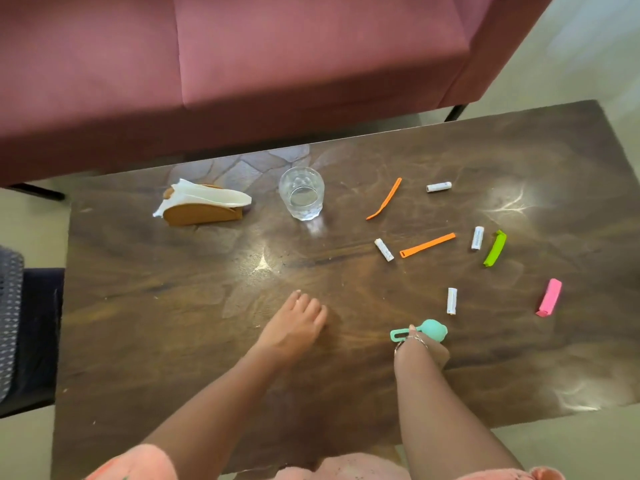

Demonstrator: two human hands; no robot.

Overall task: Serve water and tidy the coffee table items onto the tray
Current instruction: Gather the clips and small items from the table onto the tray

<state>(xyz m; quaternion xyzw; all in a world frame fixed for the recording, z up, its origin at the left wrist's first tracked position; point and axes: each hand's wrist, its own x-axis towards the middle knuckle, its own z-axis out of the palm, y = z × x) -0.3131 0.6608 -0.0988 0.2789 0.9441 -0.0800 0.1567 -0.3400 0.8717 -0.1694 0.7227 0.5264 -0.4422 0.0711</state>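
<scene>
A clear drinking glass [302,194] stands upright at the back middle of the dark wooden coffee table [173,306]. My left hand [298,323] rests on the table top with relaxed fingers and holds nothing. My right hand [427,346] grips a teal tool [434,330] with a round head and a looped handle, low over the table. Scattered to the right lie several white batteries [452,301], two orange strips [427,244], a green clip [495,248] and a pink clip [549,297].
A brown napkin holder [202,214] with white napkins sits at the back left. A maroon sofa [242,64] runs along the table's far side. A dark seat with grey cloth [31,323] stands at the left edge.
</scene>
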